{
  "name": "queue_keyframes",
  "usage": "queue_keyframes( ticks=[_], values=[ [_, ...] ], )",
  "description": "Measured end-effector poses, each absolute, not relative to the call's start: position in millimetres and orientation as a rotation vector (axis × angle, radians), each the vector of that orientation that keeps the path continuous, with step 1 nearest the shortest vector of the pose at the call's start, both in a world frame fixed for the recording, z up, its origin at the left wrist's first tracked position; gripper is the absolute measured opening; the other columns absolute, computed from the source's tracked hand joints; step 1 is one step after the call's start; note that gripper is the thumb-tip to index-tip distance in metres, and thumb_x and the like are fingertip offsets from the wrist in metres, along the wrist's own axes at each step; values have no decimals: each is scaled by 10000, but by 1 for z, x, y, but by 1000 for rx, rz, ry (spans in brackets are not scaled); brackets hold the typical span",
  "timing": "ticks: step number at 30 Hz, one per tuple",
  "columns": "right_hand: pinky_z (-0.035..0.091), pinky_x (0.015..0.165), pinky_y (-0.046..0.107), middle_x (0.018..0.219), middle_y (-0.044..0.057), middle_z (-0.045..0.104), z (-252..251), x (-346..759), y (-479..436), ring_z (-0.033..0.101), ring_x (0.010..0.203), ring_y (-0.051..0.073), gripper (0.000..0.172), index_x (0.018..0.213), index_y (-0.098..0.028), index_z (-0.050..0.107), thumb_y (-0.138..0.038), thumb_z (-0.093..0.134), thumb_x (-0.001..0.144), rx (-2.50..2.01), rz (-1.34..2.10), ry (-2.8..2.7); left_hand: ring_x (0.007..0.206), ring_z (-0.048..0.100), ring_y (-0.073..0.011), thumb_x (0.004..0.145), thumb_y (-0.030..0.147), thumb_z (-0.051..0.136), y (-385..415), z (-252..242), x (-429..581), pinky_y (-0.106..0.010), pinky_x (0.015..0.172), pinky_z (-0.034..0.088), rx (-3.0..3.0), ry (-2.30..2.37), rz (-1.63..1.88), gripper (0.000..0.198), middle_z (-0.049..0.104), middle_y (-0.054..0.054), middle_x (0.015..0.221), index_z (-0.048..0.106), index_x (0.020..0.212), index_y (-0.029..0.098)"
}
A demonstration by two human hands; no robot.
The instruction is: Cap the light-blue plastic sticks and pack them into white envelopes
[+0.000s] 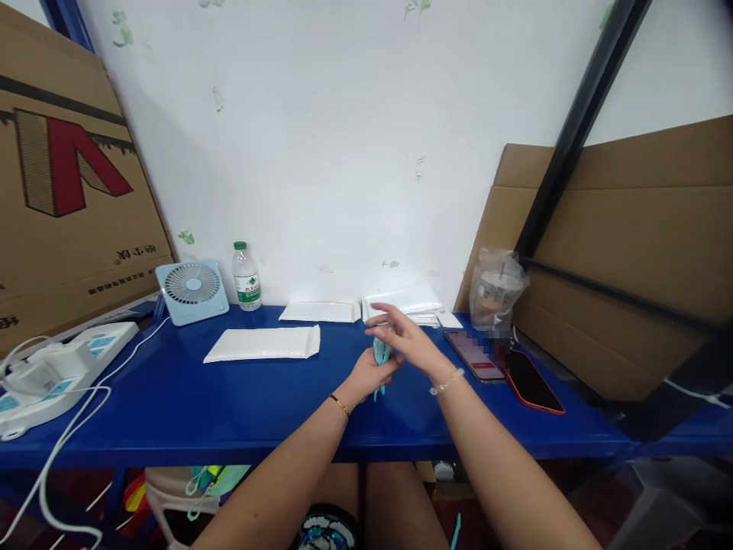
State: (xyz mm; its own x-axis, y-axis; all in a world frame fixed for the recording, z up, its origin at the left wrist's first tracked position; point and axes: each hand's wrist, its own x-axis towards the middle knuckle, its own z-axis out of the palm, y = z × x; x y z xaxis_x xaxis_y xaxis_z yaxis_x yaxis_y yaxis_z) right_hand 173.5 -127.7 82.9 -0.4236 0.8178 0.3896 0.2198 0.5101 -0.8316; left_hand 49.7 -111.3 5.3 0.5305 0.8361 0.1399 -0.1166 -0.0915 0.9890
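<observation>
My left hand (372, 374) is closed around a small turquoise bunched item (382, 350), held just above the blue table's middle. A thin end of it pokes out below my fingers; its exact kind I cannot make out. Over its top, my right hand (404, 336) reaches across with fingers stretched out and apart, close to the turquoise item. Whether the right palm touches it is hidden. Beyond the hands lie a stack of white packets (401, 300) and a flat white packet (319, 312) against the wall. Another white padded packet (262, 344) rests to the left.
On the left are a blue fan (195, 290), a water bottle (247, 279) and a power strip (74, 374) with cables. To the right lie a phone (475, 355), an orange-edged phone (532, 380) and a bagged cup (497, 294). Cardboard (641, 252) stands at both sides.
</observation>
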Motion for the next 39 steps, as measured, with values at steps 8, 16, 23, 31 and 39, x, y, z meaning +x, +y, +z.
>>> queue_keyframes(
  ticks=[8, 16, 23, 31, 39],
  values=[
    [374, 972, 429, 1080, 120, 639, 41, 171, -139, 537, 1098, 281, 274, 812, -151, 679, -413, 642, 742, -369, 1653, -1681, 351, 231, -20, 610, 362, 734, -121, 15, 37, -204, 393, 208, 1180, 241, 174, 326, 308, 79, 492, 464, 660, 187],
    [420, 531, 247, 474, -88, 416, 42, 196, -110, 383, 412, 70, 155, 834, -215, 554, -358, 608, 811, -568, 1288, -1156, 1268, 333, -337, 430, 458, 807, -71, 44, -70, -437, 1035, 280, 2304, 1098, 501, 1088, 353, -156, 1401, 332, 1367, 177],
    [319, 415, 205, 474, -74, 459, 9, 193, -97, 371, 390, 67, 264, 872, -176, 582, -388, 668, 741, -868, 1135, -1251, 1346, 81, -436, 351, 550, 760, -8, 45, -172, -602, 1008, 193, 2323, 1781, -223, 1257, 216, -198, 1469, 226, 1425, 175],
    [471, 581, 279, 580, 17, 615, 26, 180, -83, 615, 637, 173, 263, 709, -155, 605, -403, 691, 710, -677, 1400, -704, 897, 602, -258, 565, 460, 654, -17, 51, -134, -296, 768, 426, 2568, 1465, 152, 542, 645, -72, 1004, 607, 1042, 205],
    [456, 696, 275, 631, -15, 569, 45, 162, -68, 548, 647, 129, 301, 545, -188, 535, -394, 656, 728, -494, 1223, -594, 776, 597, -210, 615, 348, 634, -52, 63, -46, -259, 651, 423, 2459, 1091, 539, 467, 636, -24, 889, 551, 1049, 198]
  ],
)
